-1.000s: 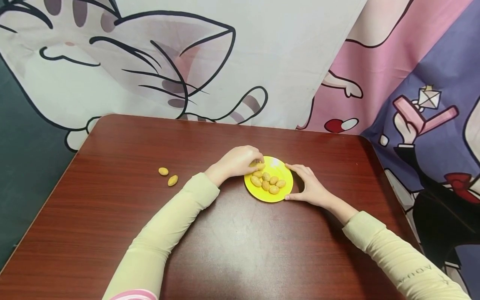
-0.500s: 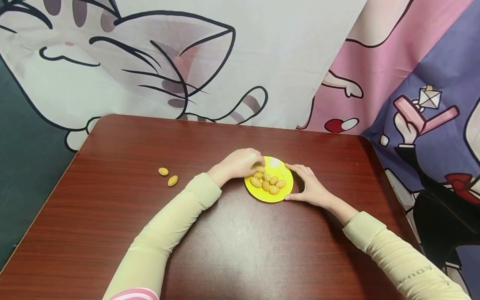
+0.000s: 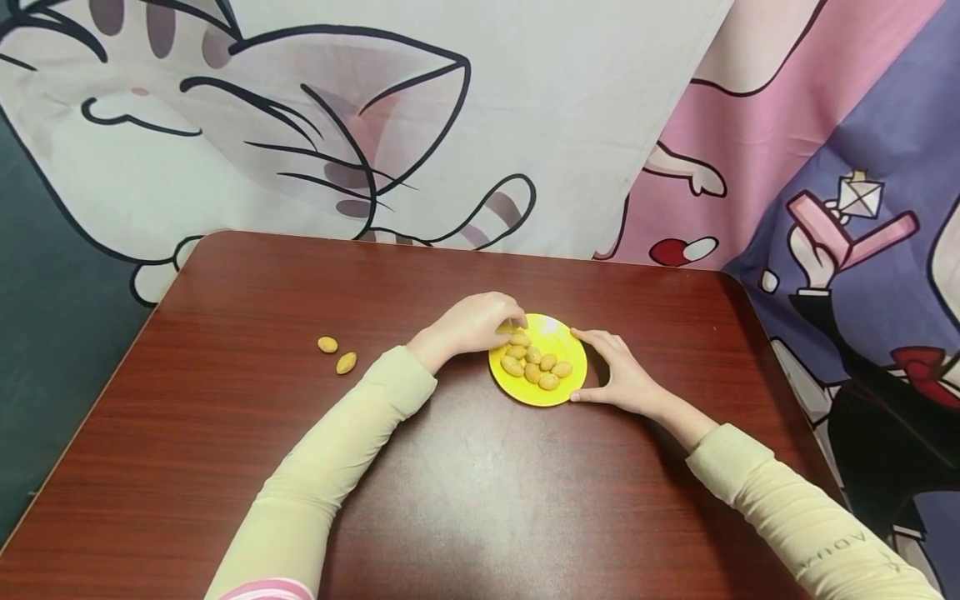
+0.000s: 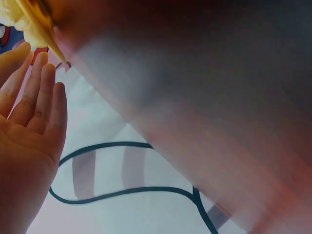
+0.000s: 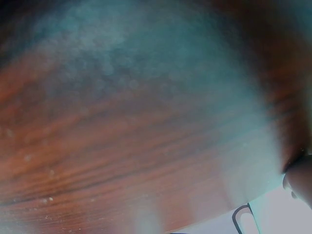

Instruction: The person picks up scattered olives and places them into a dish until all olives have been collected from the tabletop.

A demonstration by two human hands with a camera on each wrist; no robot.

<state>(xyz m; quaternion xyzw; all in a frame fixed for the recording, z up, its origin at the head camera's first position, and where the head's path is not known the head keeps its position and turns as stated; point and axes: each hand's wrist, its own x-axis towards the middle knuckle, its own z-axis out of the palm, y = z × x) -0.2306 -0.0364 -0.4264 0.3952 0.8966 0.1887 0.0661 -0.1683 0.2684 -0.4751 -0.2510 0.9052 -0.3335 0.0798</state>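
Note:
A round yellow plate lies on the table right of centre, bearing several small oval yellow fruits, kumquat-like in shape. My left hand is over the plate's left rim, fingertips beside the upper-left fruit. In the left wrist view, that hand's fingers are fairly straight and its thumb is near them; I see nothing between them. My right hand holds the plate's right rim, thumb at the near side and fingers at the far side. Two more yellow fruits lie on the table at left.
The brown wooden table has rounded far corners. Behind it hangs a cloth printed with a cartoon cat, and further right a pink and purple printed cloth. The right wrist view shows mostly blurred tabletop.
The upper-left fruit shifted slightly towards the near side of the plate with my left fingers. My left hand then drew back a little up and left. My right hand stays put.

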